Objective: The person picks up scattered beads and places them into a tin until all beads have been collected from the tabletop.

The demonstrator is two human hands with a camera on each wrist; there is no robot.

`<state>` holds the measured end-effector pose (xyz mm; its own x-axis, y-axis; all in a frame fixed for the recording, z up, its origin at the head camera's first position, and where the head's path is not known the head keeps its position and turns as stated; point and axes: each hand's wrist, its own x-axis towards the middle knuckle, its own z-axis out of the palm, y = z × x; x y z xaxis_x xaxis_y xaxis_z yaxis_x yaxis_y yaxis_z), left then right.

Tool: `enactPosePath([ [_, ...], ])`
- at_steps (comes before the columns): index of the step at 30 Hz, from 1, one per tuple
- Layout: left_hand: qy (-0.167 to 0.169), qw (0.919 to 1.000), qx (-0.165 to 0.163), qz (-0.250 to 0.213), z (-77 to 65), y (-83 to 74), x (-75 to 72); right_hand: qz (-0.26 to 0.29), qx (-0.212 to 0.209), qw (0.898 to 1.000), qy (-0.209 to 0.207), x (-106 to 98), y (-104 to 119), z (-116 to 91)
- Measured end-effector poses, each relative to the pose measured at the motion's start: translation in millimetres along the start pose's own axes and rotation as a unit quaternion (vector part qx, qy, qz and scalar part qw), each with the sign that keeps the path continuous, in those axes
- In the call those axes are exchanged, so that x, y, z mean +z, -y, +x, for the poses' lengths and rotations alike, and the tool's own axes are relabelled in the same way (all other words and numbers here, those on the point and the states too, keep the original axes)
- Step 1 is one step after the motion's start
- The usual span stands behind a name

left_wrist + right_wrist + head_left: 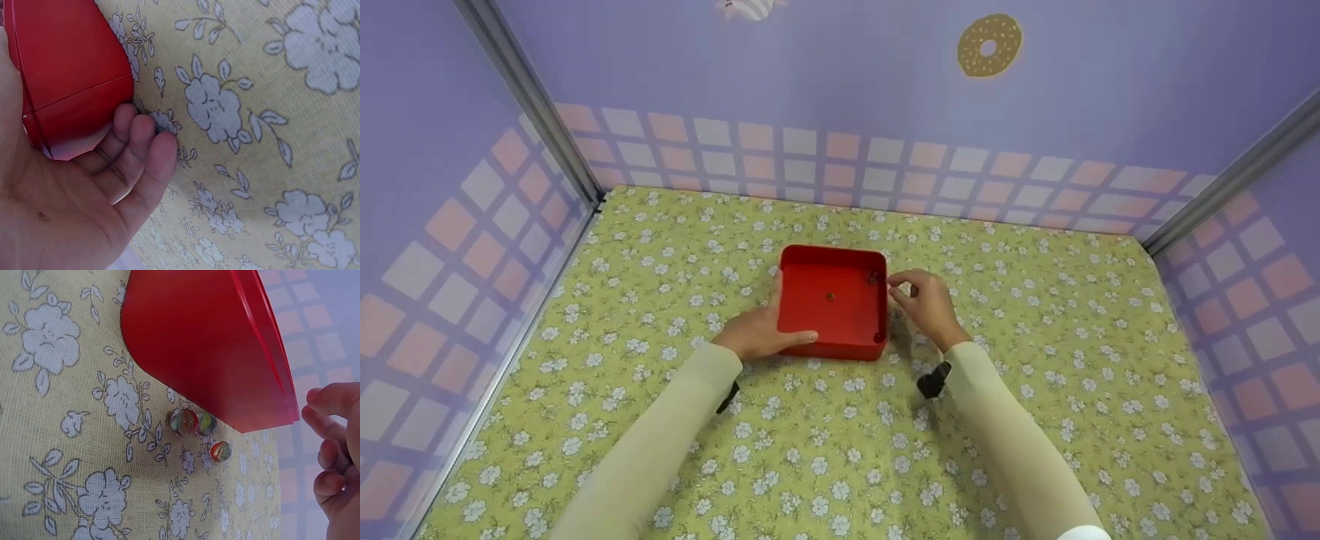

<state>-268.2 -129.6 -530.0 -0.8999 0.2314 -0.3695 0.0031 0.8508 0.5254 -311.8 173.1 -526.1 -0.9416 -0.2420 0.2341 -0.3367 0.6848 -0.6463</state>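
A square red box (834, 300), open at the top, stands on the flowered cloth in the head view. Inside it are a small marble (830, 297) near the middle and others (873, 278) along the right wall. My left hand (757, 330) grips the box's left front corner, thumb over the front rim and fingers along the outside. At the right rim is my right hand (926, 300), its thumb and forefinger tips close together with nothing visible between them. Below it, in the right wrist view, several glass marbles (184, 422) lie on the cloth beside the box wall.
Yellow-green cloth with white flowers (840, 450) covers the table. Purple panels with pink and white squares (840, 172) stand behind and at both sides, with metal posts (532, 97) at the back corners.
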Motion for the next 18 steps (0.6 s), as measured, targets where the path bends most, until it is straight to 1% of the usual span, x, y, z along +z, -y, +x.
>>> enactPosePath([
  [5,0.001,1.0000,-0.005,0.000,-0.6,-0.2,-0.2,0.006,0.015,1.000,0.008,-0.6,-1.7,-0.9],
  [10,0.001,1.0000,-0.008,-0.003,-1.9,-1.0,-0.5,0.006,0.017,1.000,0.009,-0.9,-5.4,-3.5],
  [18,-0.004,1.0000,-0.005,-0.003,-2.9,-1.6,-0.1,0.010,0.033,0.999,0.017,-1.5,-10.7,-7.4],
])
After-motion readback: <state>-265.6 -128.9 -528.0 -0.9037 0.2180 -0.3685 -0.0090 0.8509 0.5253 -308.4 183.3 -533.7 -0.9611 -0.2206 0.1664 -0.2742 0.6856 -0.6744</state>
